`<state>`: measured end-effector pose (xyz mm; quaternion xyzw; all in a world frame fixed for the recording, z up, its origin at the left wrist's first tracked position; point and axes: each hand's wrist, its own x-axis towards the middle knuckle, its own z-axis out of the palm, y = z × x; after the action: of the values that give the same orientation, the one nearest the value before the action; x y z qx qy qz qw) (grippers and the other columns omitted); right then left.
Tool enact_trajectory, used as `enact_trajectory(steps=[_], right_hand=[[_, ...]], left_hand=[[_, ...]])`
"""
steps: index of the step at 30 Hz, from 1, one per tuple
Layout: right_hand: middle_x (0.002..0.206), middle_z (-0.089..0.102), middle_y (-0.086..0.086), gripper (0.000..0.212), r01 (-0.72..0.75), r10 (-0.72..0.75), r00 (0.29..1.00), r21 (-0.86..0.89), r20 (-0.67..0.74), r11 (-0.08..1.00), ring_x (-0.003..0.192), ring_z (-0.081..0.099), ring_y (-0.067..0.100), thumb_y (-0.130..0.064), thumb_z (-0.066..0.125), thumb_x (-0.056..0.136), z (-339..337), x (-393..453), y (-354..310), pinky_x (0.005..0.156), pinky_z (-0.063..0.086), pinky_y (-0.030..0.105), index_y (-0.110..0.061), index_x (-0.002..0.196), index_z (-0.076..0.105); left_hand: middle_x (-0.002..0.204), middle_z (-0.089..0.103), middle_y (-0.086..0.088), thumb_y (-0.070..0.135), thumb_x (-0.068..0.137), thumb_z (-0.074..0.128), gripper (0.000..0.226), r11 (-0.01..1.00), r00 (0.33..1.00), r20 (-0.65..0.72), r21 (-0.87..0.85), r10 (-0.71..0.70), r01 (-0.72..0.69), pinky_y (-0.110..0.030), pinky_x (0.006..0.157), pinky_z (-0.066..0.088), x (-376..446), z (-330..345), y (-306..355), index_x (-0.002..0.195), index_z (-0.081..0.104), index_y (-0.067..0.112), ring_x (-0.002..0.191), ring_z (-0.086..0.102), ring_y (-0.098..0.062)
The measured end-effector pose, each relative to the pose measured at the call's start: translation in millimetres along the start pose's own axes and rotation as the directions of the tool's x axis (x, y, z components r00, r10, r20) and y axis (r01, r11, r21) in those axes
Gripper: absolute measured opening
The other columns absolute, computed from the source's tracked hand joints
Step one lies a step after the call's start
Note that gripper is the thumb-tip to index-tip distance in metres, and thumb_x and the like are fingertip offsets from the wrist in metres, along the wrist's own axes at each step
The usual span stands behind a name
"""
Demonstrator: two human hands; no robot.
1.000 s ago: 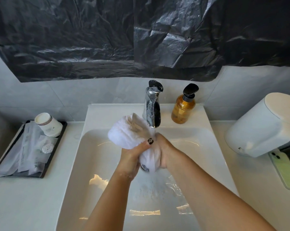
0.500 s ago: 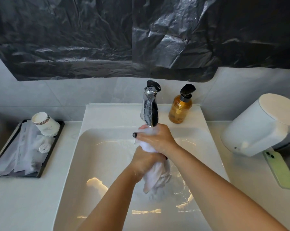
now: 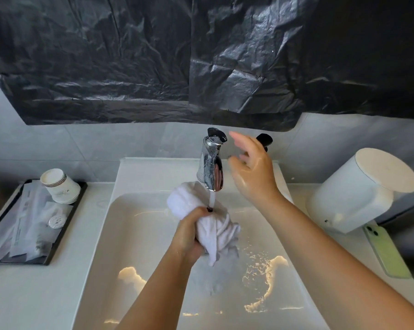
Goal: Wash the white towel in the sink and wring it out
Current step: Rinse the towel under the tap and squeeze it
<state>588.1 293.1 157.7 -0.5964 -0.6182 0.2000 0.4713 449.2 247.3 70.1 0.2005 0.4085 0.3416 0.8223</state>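
Far left of the hands, a tray (image 3: 65,231) holds packets and a cup (image 3: 59,186). The left hand (image 3: 189,236) grips the towel (image 3: 215,231) over the sink (image 3: 139,234), under running water. The right hand (image 3: 253,172), fingers spread, hangs beside the tap (image 3: 212,160).

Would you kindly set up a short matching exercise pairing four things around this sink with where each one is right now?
Things:
1. white towel
2. paper cups
3. green phone
4. right hand

Places:
A. on the counter, right of the sink
B. raised beside the faucet
C. gripped by the left hand under running water
D. on the black tray

Pairs: 1-C, 2-D, 3-A, 4-B
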Motion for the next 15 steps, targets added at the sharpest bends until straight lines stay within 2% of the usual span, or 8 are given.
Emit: enact_trajectory(steps=[3,4,5,7,10,12,13,15], right_hand=[[0.146,0.048,0.006,0.051,0.341,-0.302,0.933,-0.21,0.196,0.917,0.142,0.035,0.015,-0.021,0.048,0.091,7,3,-17,0.116,0.027,0.025,-0.005,0.14,0.05],[0.145,0.05,0.009,0.05,0.4,-0.349,0.91,-0.251,0.222,0.882,0.142,0.036,0.019,-0.023,0.047,0.092,12,1,-15,0.117,0.029,0.029,-0.003,0.138,0.052],[0.142,0.052,0.012,0.049,0.429,-0.382,0.9,-0.263,0.211,0.865,0.14,0.039,0.022,-0.023,0.046,0.092,16,-3,-11,0.116,0.032,0.032,-0.001,0.135,0.055],[0.139,0.055,0.013,0.047,0.442,-0.41,0.896,-0.25,0.171,0.862,0.138,0.043,0.024,-0.021,0.045,0.091,22,-13,2,0.114,0.036,0.033,0.001,0.131,0.058],[0.145,0.048,0.01,0.048,0.462,-0.413,0.883,-0.261,0.223,0.847,0.142,0.035,0.021,-0.016,0.049,0.09,23,-29,14,0.117,0.031,0.03,0.001,0.135,0.054],[0.149,0.041,0.002,0.051,0.407,-0.355,0.899,-0.187,0.257,0.894,0.145,0.027,0.018,-0.012,0.051,0.089,19,-29,11,0.12,0.023,0.035,-0.002,0.139,0.05],[0.148,0.039,-0.001,0.052,0.379,-0.334,0.907,-0.15,0.258,0.913,0.145,0.026,0.017,-0.009,0.051,0.089,16,-30,8,0.121,0.021,0.037,-0.003,0.14,0.049],[0.148,0.041,-0.001,0.051,0.357,-0.329,0.917,-0.097,0.225,0.929,0.144,0.03,0.015,-0.004,0.049,0.088,11,-41,3,0.12,0.025,0.036,-0.004,0.139,0.049]], left_hand=[[0.096,0.069,-0.024,0.018,0.072,0.057,0.029,0.984,0.997,-0.042,-0.167,0.062,-0.068,-0.044,0.065,0.055,-8,4,7,0.093,0.066,-0.001,0.074,0.072,-0.04],[0.1,0.068,-0.024,0.015,0.073,0.058,0.031,0.979,0.996,-0.049,-0.189,0.07,-0.078,-0.051,0.068,0.057,-13,6,10,0.098,0.064,-0.002,0.077,0.072,-0.042],[0.102,0.069,-0.024,0.014,0.074,0.06,0.034,0.978,0.995,-0.063,-0.192,0.072,-0.083,-0.058,0.079,0.055,-16,6,12,0.103,0.063,-0.003,0.081,0.072,-0.044],[0.097,0.072,-0.024,0.013,0.083,0.057,0.031,0.979,0.993,-0.092,-0.183,0.077,-0.093,-0.058,0.098,0.042,-24,2,12,0.109,0.061,-0.004,0.079,0.072,-0.043],[0.094,0.07,-0.027,0.012,0.093,0.049,0.032,0.967,0.991,-0.125,-0.241,0.057,-0.086,-0.055,0.084,0.052,-38,-5,13,0.116,0.052,-0.01,0.074,0.071,-0.045],[0.101,0.068,-0.03,0.014,0.089,0.052,0.041,0.959,0.987,-0.15,-0.263,0.065,-0.103,-0.061,0.088,0.052,-48,-9,14,0.119,0.053,-0.014,0.081,0.07,-0.046],[0.1,0.068,-0.03,0.014,0.084,0.054,0.043,0.958,0.983,-0.165,-0.262,0.077,-0.119,-0.061,0.09,0.051,-53,-10,14,0.116,0.057,-0.015,0.082,0.069,-0.045],[0.091,0.068,-0.027,0.017,0.078,0.054,0.039,0.966,0.983,-0.167,-0.233,0.077,-0.116,-0.051,0.078,0.056,-62,-13,15,0.098,0.067,-0.014,0.075,0.069,-0.04]])
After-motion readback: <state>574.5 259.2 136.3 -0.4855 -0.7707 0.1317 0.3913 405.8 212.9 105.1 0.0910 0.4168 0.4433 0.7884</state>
